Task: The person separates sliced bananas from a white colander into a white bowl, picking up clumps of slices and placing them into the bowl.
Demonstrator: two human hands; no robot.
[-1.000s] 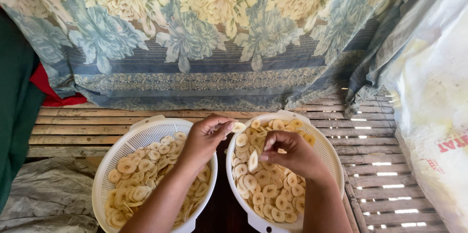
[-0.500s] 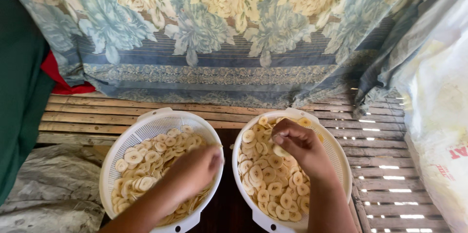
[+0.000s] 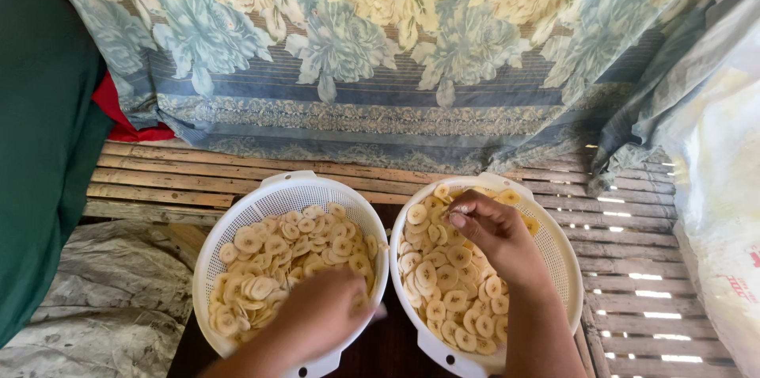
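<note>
A flowered cloth [image 3: 380,53] hung behind a slatted bamboo platform [image 3: 158,176]. Two white baskets [image 3: 273,192] of banana slices [image 3: 451,275] sat side by side. The right hand [image 3: 495,235] pinched slices; the left hand [image 3: 321,315] rested curled over the left basket, grip unclear.

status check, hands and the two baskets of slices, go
Left hand over left basket, grip unclear. Right hand pinching slices in right basket. Nothing in the way.
</note>
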